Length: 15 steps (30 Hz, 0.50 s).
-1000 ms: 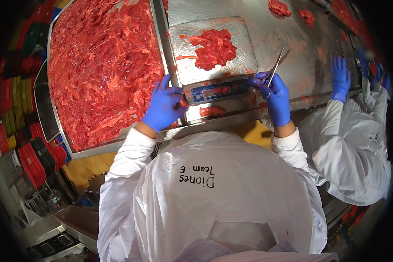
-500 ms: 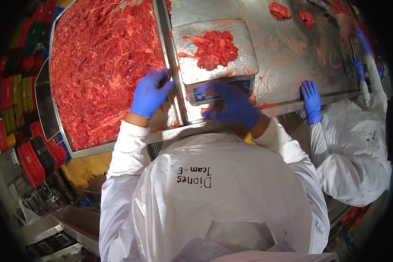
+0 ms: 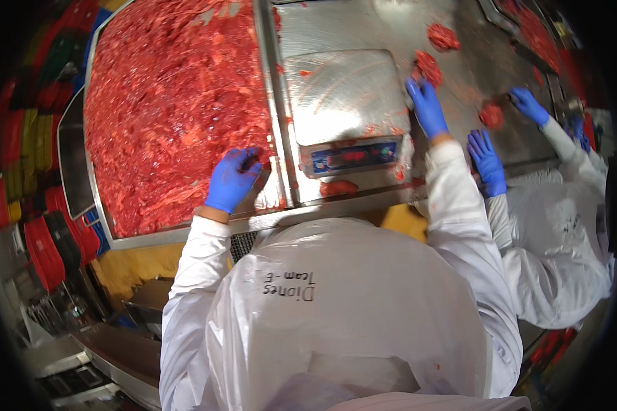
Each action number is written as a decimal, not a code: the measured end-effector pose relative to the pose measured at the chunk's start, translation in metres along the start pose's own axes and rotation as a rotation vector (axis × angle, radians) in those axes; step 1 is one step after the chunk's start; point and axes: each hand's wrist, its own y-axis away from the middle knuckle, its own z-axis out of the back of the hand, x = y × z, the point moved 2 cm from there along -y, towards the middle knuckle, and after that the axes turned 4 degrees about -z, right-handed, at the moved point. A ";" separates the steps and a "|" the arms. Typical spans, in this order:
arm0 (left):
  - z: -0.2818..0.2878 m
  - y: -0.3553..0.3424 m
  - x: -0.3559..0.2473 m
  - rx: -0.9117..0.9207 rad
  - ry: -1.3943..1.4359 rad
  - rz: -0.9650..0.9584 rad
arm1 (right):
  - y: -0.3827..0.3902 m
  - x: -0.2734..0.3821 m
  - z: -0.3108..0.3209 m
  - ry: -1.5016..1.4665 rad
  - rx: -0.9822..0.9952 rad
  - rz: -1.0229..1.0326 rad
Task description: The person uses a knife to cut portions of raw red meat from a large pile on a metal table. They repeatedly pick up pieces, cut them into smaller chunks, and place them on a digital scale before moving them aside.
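Note:
My left hand (image 3: 232, 181), in a blue glove, hovers at the near right corner of a metal tub filled with raw red meat (image 3: 178, 123). Its fingers are loosely bent, thumb apart, and nothing shows between them. My right hand (image 3: 428, 111), also blue-gloved, reaches past the right side of the scale. Its fingertips are on a small lump of raw meat (image 3: 428, 67) at the steel table. Between my hands stands the scale (image 3: 346, 92), its steel pan smeared and bearing only small scraps. The blue display panel (image 3: 353, 157) faces me.
Another meat lump (image 3: 443, 38) lies farther back on the steel table (image 3: 469, 82). At right, a co-worker's gloved hand (image 3: 530, 107) is near a third lump (image 3: 491, 115); a second gloved hand (image 3: 485, 163) rests at the table edge. A meat scrap (image 3: 339, 188) lies before the scale.
The meat pile has left the scale pan. My right hand has moved from the scale's front to the right, where a lump now shows at its fingertips. My left hand's fingers have curled more.

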 end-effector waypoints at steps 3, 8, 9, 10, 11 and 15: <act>0.046 -0.021 0.014 -0.224 -0.149 -0.052 | 0.086 -0.060 0.009 -0.018 -0.020 0.102; 0.198 -0.095 0.093 -0.546 -0.542 0.161 | 0.203 -0.025 -0.012 0.325 -0.022 0.025; 0.211 -0.095 0.114 -0.473 -0.432 0.295 | 0.208 -0.026 -0.014 0.605 -0.015 0.150; 0.213 -0.099 0.121 -0.387 -0.313 0.417 | 0.208 -0.026 -0.014 0.624 -0.037 0.170; 0.206 -0.101 0.128 -0.305 -0.230 0.510 | 0.207 -0.027 -0.015 0.644 -0.057 0.192; 0.172 -0.083 0.160 -0.105 -0.082 0.628 | 0.206 -0.023 -0.016 0.703 -0.062 0.154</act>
